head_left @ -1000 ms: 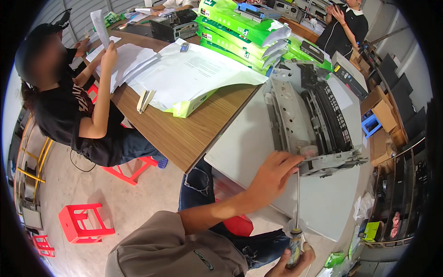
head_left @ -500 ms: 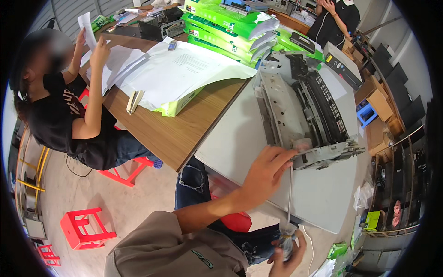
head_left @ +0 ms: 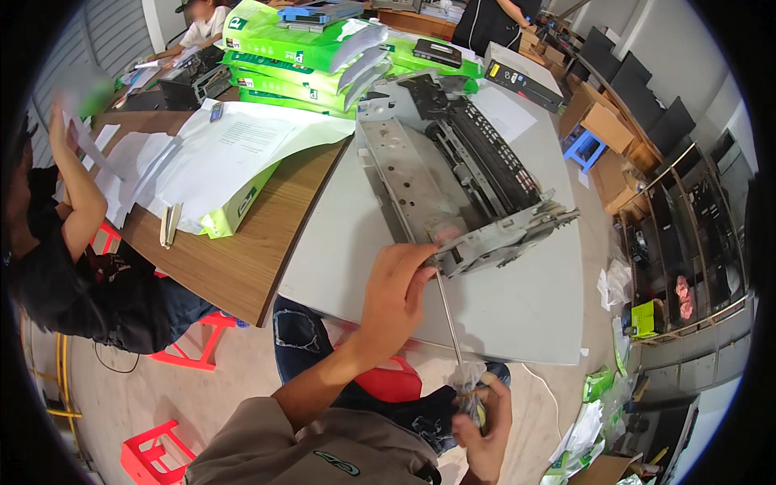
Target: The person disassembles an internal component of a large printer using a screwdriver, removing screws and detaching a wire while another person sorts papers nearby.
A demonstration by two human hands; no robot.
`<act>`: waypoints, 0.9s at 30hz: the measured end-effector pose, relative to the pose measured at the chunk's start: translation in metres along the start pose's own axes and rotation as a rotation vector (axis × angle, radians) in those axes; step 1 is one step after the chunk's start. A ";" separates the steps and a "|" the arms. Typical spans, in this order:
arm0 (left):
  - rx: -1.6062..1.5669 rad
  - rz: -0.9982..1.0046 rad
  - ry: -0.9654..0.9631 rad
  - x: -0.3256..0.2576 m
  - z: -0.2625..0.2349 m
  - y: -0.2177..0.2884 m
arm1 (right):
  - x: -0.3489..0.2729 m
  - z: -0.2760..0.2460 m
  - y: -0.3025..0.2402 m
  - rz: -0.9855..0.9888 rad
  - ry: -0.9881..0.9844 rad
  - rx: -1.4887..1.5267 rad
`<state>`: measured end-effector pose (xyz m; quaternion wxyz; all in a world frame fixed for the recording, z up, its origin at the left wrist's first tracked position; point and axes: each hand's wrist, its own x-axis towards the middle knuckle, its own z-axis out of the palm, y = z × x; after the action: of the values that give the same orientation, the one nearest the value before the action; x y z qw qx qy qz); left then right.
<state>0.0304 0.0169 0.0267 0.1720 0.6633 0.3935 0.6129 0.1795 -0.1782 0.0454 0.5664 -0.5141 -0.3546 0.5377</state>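
**Pale table point(head_left: 517, 315) bore a stripped machine frame point(head_left: 428, 174)**

To the table's left stood a wooden desk point(head_left: 303, 226). The grey-and-black frame lay atop the table, one end toward the near side. At its near left corner the left hand point(head_left: 396, 283) had bent fingers; whether they gripped anything could not be told. Nearer and farther right, the right hand point(head_left: 489, 420) wrapped the handle of a long screwdriver point(head_left: 449, 319), its thin shaft slanting up to the left hand's fingertips.

The worker point(head_left: 267, 444) has turned to look more right, so the opened machine point(head_left: 404, 166) now sits near one o'clock, not two. At ten o'clock, a seated person's point(head_left: 69, 279) paper point(head_left: 87, 147) has dipped. At eleven, more of a far person point(head_left: 204, 31) shows.
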 end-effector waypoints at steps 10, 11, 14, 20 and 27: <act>-0.045 -0.046 -0.069 0.007 -0.008 0.003 | 0.023 -0.027 0.012 0.415 -0.117 0.887; -0.052 -0.040 -0.070 0.008 -0.009 0.003 | 0.016 -0.025 0.014 0.349 -0.082 0.803; -0.035 -0.036 -0.065 0.006 -0.009 -0.001 | 0.011 0.007 0.000 0.013 0.094 0.094; -0.039 -0.032 -0.057 0.006 -0.010 -0.004 | -0.002 0.005 0.005 -0.265 0.113 -0.626; -0.073 -0.072 -0.056 0.005 -0.011 -0.003 | 0.013 -0.014 0.004 0.291 -0.063 0.592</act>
<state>0.0190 0.0197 0.0302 0.2288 0.6589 0.3896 0.6014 0.1944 -0.1689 0.0368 0.5970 -0.3556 -0.1232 0.7085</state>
